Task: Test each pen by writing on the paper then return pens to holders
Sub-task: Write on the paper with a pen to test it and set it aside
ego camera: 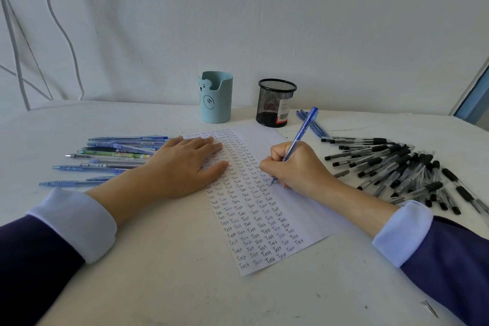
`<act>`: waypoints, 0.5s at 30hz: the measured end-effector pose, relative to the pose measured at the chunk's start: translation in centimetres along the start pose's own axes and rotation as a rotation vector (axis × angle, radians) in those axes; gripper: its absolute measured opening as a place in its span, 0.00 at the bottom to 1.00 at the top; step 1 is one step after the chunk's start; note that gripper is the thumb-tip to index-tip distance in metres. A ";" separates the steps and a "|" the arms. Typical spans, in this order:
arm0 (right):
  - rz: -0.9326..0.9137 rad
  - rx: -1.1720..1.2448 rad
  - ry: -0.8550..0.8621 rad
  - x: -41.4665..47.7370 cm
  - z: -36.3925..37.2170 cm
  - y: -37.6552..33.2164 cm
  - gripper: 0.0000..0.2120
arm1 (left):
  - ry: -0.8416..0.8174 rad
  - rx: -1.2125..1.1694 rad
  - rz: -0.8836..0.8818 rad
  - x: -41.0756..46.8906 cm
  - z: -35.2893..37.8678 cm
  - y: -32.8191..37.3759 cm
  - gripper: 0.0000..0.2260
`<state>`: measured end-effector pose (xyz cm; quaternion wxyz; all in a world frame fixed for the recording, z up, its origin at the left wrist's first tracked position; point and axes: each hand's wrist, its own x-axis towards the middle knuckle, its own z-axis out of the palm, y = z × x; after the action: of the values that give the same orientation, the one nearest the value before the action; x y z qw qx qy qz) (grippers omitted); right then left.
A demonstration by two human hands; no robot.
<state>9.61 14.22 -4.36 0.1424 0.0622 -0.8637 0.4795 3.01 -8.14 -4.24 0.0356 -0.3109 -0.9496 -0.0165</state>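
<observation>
Blue pen [301, 130], translucent, tip on paper [299, 209], in right hand [293, 167] fingers' grip; left hand [180, 167] fingers flat.

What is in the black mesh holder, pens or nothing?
No pens: the black mesh holder stands upright, nothing rises above its rim, only its label shows through.

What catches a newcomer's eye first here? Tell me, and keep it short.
The sheet of paper in the middle of the table, packed with rows of the word Test. The right hand grips a blue pen with its tip on that sheet, while the left hand lies flat on its left side. A big heap of black pens sprawls at the right.
</observation>
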 end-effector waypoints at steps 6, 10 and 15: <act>-0.020 -0.024 0.020 0.2 0.0 0.2 0.21 | 0.001 0.007 0.009 0.0 0.1 -0.1 0.44; -0.035 -0.040 0.017 0.2 0.1 0.4 0.21 | -0.002 0.002 0.005 0.0 0.1 -0.1 0.45; 0.059 0.010 0.006 0.2 -0.3 -0.1 0.21 | -0.004 0.007 0.010 0.0 0.0 -0.1 0.44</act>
<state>9.47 14.41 -4.02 0.1305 0.0360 -0.8623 0.4880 2.93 -8.25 -4.27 0.0347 -0.3155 -0.9482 -0.0124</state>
